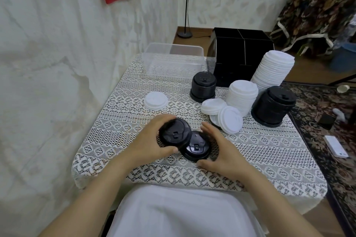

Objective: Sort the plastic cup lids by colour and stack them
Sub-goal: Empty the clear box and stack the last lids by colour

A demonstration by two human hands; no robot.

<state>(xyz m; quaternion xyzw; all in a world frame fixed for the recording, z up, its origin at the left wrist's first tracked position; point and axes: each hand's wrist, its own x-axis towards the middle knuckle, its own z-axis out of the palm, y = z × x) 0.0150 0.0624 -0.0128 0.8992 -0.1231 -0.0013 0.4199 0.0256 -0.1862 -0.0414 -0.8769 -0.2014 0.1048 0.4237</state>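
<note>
Left hand grips a black lid, thumb on the near rim and fingers over the far one, held tilted above the lace cloth. It overlaps a second black lid, which lies flat on the cloth. Right hand is spread wide and cupped just beside that second lid; I can't tell if it touches.

At the far edge sit a black box and a clear tub. On the right stand the tall white stack, a black stack, then a shorter white stack. A smaller black stack stands far centre. Loose white lids lean by the shorter stack, and one white lid lies alone to the left.
</note>
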